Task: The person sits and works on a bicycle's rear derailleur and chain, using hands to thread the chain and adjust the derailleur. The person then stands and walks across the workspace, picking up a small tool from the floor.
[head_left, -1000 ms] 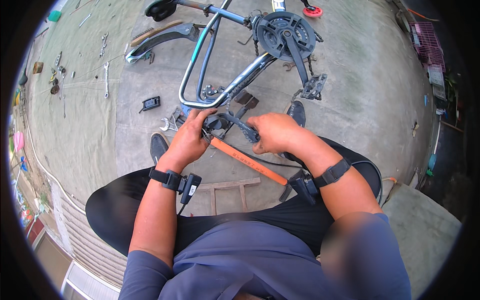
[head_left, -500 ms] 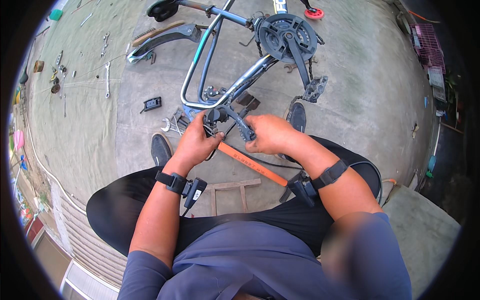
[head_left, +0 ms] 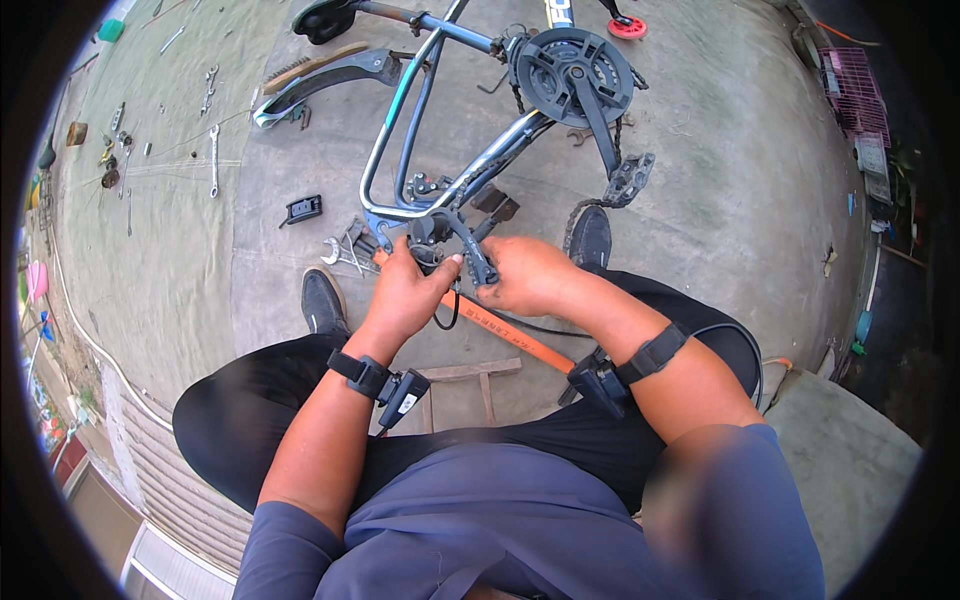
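Note:
A black rear derailleur [head_left: 430, 232] hangs at the rear dropout of a blue-and-silver bicycle frame [head_left: 388, 135]. My left hand [head_left: 408, 292] is closed on the derailleur's body from the near left, its thumb pointing toward the cage; its other fingertips are partly hidden. My right hand [head_left: 528, 272] pinches the lower end of the derailleur's cage [head_left: 476, 255] from the right. A black cable loop [head_left: 447, 318] hangs under my left thumb. Below both hands lies an orange-handled tool [head_left: 510, 332].
The chainring and crank [head_left: 575, 75] with a pedal [head_left: 630, 180] are beyond my right hand. Spanners [head_left: 345, 255] lie left of the dropout, near a small black part [head_left: 303, 208]. Another spanner [head_left: 214, 160] lies farther left. A wooden frame [head_left: 470, 370] is between my legs.
Both hands have shifted slightly; the right has moved left and a little nearer me with the derailleur's cage. The cable loop now shows below my left thumb.

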{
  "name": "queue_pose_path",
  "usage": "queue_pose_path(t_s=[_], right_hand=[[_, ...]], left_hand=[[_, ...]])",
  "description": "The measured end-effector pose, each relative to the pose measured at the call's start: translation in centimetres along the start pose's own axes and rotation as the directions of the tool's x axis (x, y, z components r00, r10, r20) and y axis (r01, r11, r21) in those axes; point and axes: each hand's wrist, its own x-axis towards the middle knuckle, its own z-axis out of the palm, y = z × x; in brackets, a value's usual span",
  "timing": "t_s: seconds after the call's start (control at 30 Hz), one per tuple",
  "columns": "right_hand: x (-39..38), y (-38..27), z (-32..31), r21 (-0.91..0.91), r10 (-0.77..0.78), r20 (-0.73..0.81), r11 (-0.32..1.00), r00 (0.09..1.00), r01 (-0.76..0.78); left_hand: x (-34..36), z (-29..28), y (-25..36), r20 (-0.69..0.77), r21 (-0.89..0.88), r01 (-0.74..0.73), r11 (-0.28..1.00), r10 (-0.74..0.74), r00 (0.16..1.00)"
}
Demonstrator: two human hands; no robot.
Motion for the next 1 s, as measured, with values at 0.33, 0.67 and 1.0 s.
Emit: queue_pose_path(t_s=[0.33, 0.67, 1.0], right_hand=[[-0.3, 0.0, 0.0, 0.046, -0.041, -0.021, 0.998, 0.999, 0.042], [-1.0, -1.1, -1.4, -0.055, 0.011, -0.015, 0.998, 1.0, -0.012], [-2.2, -1.8, -3.2, -0.088, 0.023, -0.004, 0.996, 1.0, -0.023]], left_hand=[[-0.1, 0.6, -0.6, -0.01, -0.062, -0.005, 0.998, 0.004, 1.0], [-1.4, 0.1, 0.2, 0.15, -0.443, 0.199, 0.874, -0.147, 0.978], [-0.2, -1.6, -0.7, 0.21, -0.219, 0.07, 0.973, -0.023, 0.977]])
